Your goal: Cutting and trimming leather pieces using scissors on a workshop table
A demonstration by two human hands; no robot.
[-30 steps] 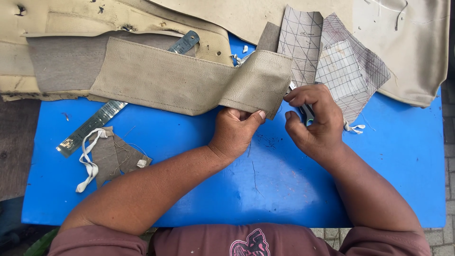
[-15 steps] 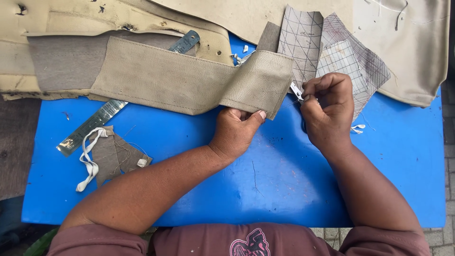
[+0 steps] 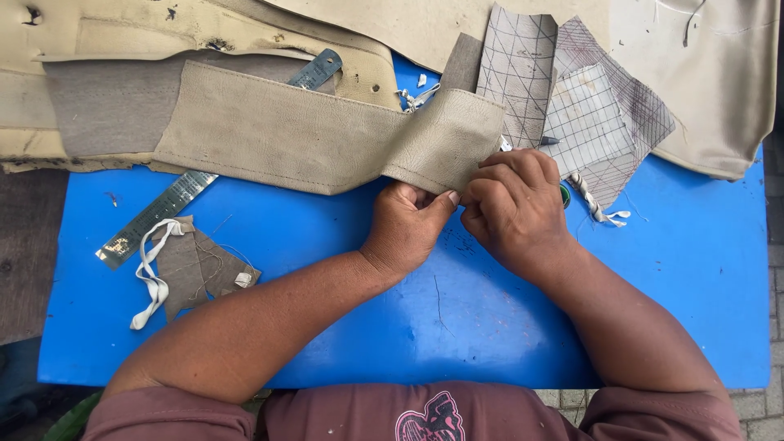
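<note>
A long beige leather strip (image 3: 310, 135) lies across the blue table (image 3: 678, 269), its right end folded over. My left hand (image 3: 406, 229) pinches the lower edge of that folded end (image 3: 445, 143) between thumb and fingers. My right hand (image 3: 514, 208) is pressed against the fold's right edge, fingers curled around a thin pen-like tool. The tool's tip (image 3: 549, 140) sticks out above the knuckles and a green end (image 3: 564, 194) shows at the hand's right side.
A metal ruler (image 3: 159, 214) lies at the left, partly under the leather. Below it sits a brown scrap with white cord (image 3: 192, 265). Grid-marked fabric pieces (image 3: 584, 110) and a twisted white cord (image 3: 600, 208) lie at the right. Large beige leather sheets (image 3: 702, 73) cover the table's far edge.
My right hand has moved up and to the left, from beside the strip to against its folded end. My left hand keeps its pinch on the fold.
</note>
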